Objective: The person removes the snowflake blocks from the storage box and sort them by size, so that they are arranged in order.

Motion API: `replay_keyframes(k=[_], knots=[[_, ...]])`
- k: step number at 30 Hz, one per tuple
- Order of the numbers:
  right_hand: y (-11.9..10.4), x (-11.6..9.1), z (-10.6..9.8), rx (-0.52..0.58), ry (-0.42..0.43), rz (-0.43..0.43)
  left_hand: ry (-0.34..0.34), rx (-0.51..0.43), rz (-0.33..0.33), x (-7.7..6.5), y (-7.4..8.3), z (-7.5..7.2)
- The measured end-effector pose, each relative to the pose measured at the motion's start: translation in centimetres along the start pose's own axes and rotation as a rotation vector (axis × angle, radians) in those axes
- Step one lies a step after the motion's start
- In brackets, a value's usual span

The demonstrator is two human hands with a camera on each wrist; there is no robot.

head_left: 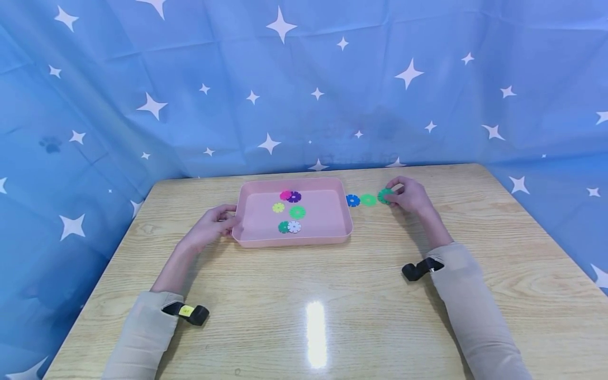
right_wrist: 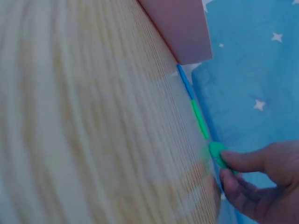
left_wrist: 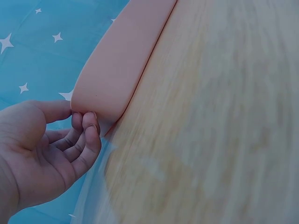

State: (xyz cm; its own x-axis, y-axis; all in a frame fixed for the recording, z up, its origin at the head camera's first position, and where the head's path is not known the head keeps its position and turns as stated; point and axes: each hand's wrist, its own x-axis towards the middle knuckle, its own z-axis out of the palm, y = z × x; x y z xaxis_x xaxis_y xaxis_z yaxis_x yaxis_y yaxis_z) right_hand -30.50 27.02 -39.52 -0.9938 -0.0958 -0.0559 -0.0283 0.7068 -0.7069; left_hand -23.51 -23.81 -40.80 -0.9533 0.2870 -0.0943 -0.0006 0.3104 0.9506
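A pink tray [head_left: 328,214] stands on the table, and my left hand [head_left: 212,228] grips its left rim, thumb on the wall and fingers at the outside. In the left wrist view the left hand [left_wrist: 51,149] pinches the tray's corner edge [left_wrist: 117,70]. To the right of the tray, my right hand [head_left: 409,195] pinches a dark green notched disc [head_left: 385,196] between thumb and fingers. Beside it a light green notched disc [head_left: 368,200] and a blue one [head_left: 353,200] lie in a row. The right wrist view shows the held green disc [right_wrist: 217,151] tilted up from the table.
Inside the tray lie several notched discs: pink [head_left: 285,195], purple [head_left: 295,197], yellow [head_left: 278,208], light green [head_left: 297,212], dark green [head_left: 283,227] and white [head_left: 294,227]. A blue star-patterned curtain [head_left: 237,121] hangs behind the wooden table [head_left: 266,295].
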Motion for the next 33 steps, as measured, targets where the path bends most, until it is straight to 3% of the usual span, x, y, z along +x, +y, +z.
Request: replay_keyframes(k=[13, 23, 33], knots=[[0.0, -0.2, -0.1, -0.085, -0.032, 0.006, 0.001, 0.001, -0.004, 0.1, 0.1, 0.0], [-0.1, -0.3, -0.2, -0.066, -0.054, 0.003, 0.001, -0.006, -0.004, 0.2, 0.1, 0.0], [-1.5, -0.7, 0.1, -0.060, 0.006, -0.057, -0.001, 0.003, -0.004, 0.1, 0.0, 0.0]])
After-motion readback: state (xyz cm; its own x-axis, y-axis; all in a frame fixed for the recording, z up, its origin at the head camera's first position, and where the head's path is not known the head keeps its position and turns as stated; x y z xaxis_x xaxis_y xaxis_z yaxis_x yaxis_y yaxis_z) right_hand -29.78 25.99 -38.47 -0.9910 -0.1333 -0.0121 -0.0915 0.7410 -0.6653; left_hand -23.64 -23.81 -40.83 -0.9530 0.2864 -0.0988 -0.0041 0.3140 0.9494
